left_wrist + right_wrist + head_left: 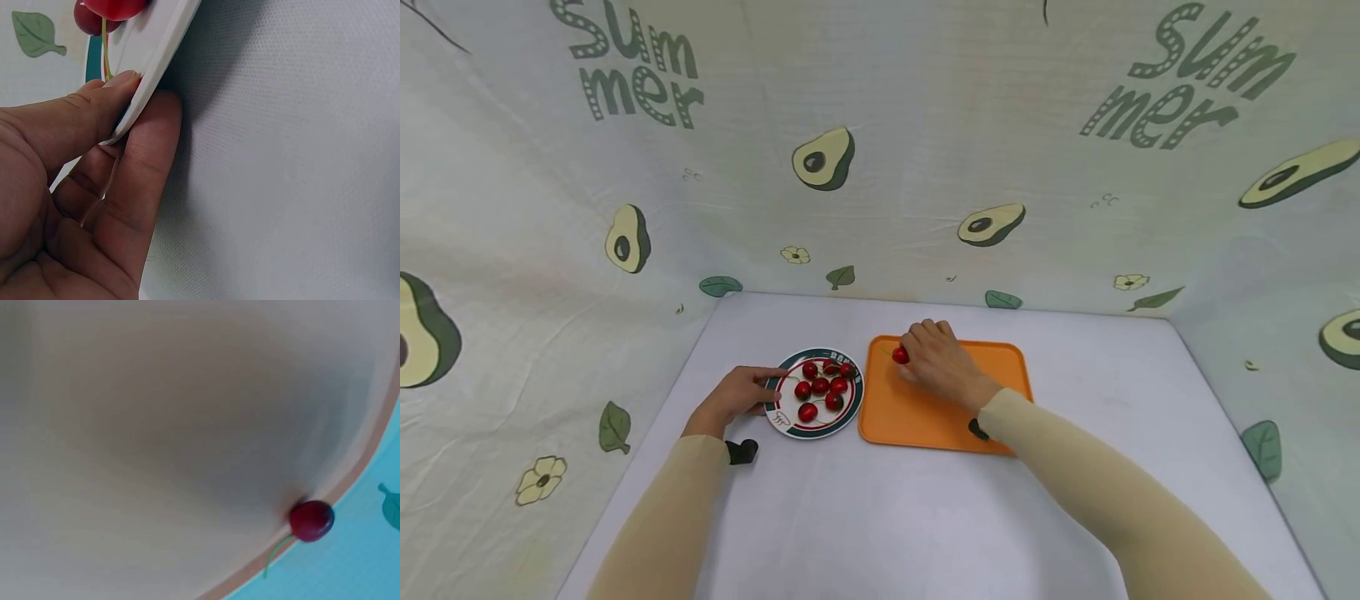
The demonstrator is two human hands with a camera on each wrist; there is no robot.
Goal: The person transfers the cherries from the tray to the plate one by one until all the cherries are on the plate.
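A round white plate (pixel 792 417) with a dark green and red rim holds several red cherries (pixel 820 387). At its left edge my left hand (pixel 741 396) pinches the rim, thumb on top and fingers underneath in the left wrist view. Right of the plate lies an orange tray (pixel 887 417). Over the tray's upper part, my right hand (pixel 940 358) has curled fingers, holding a single cherry (pixel 900 355) at its left side. In the right wrist view, a cherry (pixel 311 520) with a green stem shows beside a large blurred pale surface; fingers cannot be made out there.
Plate and tray sit side by side on a white table (pixel 850 517). Behind and beside it hangs a pale cloth (pixel 895 183) printed with avocados, leaves and lettering. A black wrist strap (pixel 742 452) shows at the left cuff.
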